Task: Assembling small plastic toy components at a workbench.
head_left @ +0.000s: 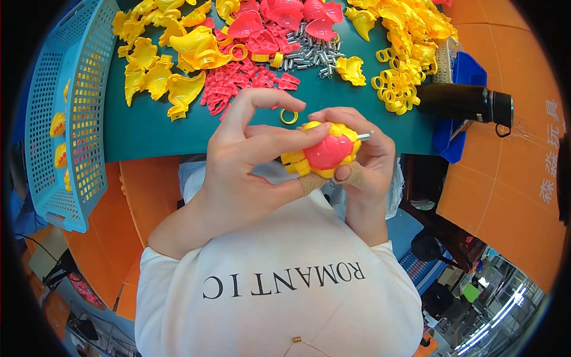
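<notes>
Over the near edge of the table, both my hands hold a yellow and pink-red plastic toy piece (331, 152). My left hand (253, 152) grips it from the left with thumb and index finger. My right hand (372, 160) closes round its right side, and a tan wrap covers the thumb. A thin silver metal pin (364, 136) sticks out of the toy's right end. At its lower left a yellow part (295, 162) juts out toward my left palm. A single yellow ring (289, 116) lies on the green table (160, 137) just beyond my fingers.
Yellow shell parts (199, 50), small pink-red parts (238, 80), silver metal pieces (312, 55) and yellow rings (395, 86) lie heaped at the back. A blue basket (83, 119) with several toy pieces stands left. A black bottle (461, 102) and blue bin (470, 70) are right.
</notes>
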Motion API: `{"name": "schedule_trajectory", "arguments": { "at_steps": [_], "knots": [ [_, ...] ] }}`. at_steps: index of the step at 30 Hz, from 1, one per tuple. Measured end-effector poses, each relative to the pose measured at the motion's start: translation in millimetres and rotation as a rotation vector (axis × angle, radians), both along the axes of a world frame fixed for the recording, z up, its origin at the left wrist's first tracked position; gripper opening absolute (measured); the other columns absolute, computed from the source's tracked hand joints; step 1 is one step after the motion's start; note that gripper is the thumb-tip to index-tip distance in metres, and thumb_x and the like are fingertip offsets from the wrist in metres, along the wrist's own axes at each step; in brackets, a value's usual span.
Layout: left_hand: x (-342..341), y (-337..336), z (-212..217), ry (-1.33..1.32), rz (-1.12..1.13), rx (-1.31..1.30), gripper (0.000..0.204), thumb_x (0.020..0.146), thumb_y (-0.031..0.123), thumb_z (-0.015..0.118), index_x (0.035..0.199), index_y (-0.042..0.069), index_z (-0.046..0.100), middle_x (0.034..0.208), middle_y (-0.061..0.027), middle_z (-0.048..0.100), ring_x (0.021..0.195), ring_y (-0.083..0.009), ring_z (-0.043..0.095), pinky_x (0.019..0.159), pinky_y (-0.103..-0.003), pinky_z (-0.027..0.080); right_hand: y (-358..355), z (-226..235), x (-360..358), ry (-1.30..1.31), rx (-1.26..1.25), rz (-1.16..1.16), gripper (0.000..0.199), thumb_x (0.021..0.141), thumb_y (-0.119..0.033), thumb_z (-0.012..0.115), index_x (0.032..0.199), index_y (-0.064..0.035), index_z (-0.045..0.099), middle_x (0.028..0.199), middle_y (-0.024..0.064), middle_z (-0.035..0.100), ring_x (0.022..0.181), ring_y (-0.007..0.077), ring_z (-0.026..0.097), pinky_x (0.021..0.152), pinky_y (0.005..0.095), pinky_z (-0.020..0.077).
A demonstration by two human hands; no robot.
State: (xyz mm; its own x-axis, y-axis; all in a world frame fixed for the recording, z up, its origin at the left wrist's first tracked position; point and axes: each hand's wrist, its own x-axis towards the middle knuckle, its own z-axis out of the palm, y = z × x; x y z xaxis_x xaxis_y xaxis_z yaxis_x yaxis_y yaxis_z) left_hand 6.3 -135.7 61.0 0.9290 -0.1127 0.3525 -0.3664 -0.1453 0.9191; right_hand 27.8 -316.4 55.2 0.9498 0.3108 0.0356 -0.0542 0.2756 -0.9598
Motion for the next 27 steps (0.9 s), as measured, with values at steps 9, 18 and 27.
{"name": "schedule_trajectory", "arguments": {
  "at_steps": [9, 18, 27],
  "knots": [
    [1, 6, -7, 0.500, -0.241, -0.456, 0.056, 0.075, 0.014, 0.079, 0.123, -0.001, 0.055, 0.113, -0.0108, 0.053, 0.100, -0.0195, 0.063, 0.083, -0.029, 0.053, -1, -4, -3, 0.074, -0.002, -0.003, 0.075, 0.067, -0.039, 0.085, 0.121, 0.0032, 0.054, 0.108, 0.0184, 0.063, 0.098, 0.0243, 0.064, 0.090, 0.0351, 0.0503],
    [4, 1, -13, 0.763, -0.224, -0.817, 0.054, 0.087, 0.013, 0.068, 0.131, -0.003, 0.041, 0.122, -0.0148, 0.055, 0.099, -0.0185, 0.064, 0.081, -0.027, 0.054, -1, 6, 2, -0.623, -0.613, -0.005, 0.079, 0.057, -0.017, 0.087, 0.126, -0.0008, 0.054, 0.126, 0.0201, 0.057, 0.119, 0.0321, 0.053, 0.100, 0.0399, 0.0398],
    [1, -1, -6, 0.667, -0.279, -0.805, 0.055, 0.086, 0.011, 0.069, 0.133, -0.005, 0.043, 0.123, -0.0120, 0.053, 0.100, -0.0201, 0.064, 0.083, -0.028, 0.054, -10, -3, 0, -0.541, -0.391, -0.001, 0.074, 0.056, -0.011, 0.085, 0.123, 0.0018, 0.057, 0.124, 0.0219, 0.058, 0.117, 0.0360, 0.056, 0.099, 0.0445, 0.0423]
  ]
}}
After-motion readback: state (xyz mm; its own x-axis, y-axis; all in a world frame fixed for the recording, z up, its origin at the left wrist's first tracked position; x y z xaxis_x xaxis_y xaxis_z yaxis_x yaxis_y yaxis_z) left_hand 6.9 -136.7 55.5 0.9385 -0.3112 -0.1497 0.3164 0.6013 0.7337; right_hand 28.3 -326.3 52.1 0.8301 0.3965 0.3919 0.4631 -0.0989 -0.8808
